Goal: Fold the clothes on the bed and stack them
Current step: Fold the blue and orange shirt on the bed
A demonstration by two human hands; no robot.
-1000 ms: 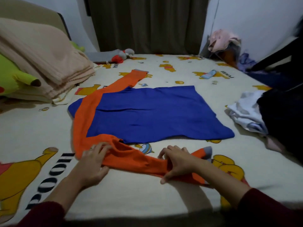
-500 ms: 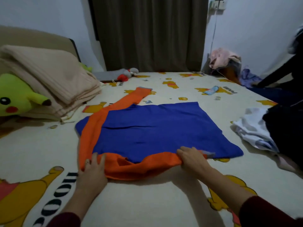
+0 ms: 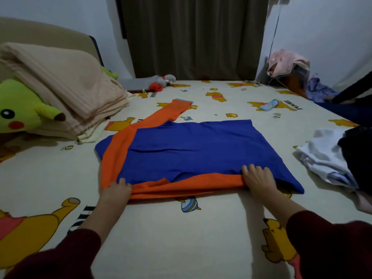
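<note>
A blue shirt [image 3: 193, 150] with orange sleeves lies flat in the middle of the bed [image 3: 181, 234]. Its near orange sleeve [image 3: 187, 185] is folded along the shirt's front edge. My left hand [image 3: 117, 191] rests on the sleeve's left end at the shoulder. My right hand [image 3: 257, 178] lies on the sleeve's right end, fingers spread over the blue cloth. The far orange sleeve [image 3: 171, 111] stretches out toward the curtain.
A folded beige blanket [image 3: 66, 93] and a yellow plush toy [image 3: 22, 109] sit at the left. A white garment [image 3: 324, 158] and dark clothes [image 3: 358, 156] lie at the right. A grey plush [image 3: 157, 83] and a pink bundle [image 3: 283, 61] lie at the far end.
Both hands carried the near orange sleeve from the bed in front up onto the shirt's front edge and flattened it there.
</note>
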